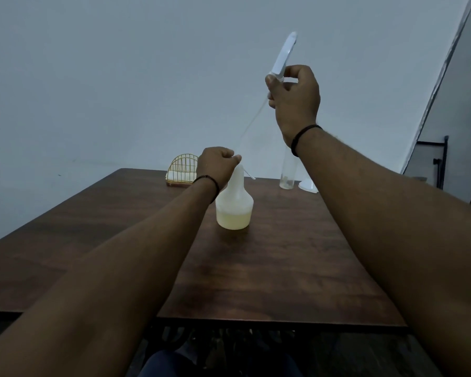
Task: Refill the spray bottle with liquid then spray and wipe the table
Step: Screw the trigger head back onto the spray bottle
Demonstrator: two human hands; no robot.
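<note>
Head view: right hand (294, 99) is gripping the spray head (283, 54) raised high, dip tube (252, 123) trailing down to the spray bottle (234, 205) mid-table (297, 268). Left hand (218, 165) is pinching the tube at the neck. Best to feed the tube straight down, steadying the bottle, then screw on squarely.

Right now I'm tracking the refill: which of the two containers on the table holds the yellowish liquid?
The squat white spray bottle at mid-table, its bottom filled with pale yellow liquid. The tall clear cylinder at the far edge looks nearly empty.
</note>
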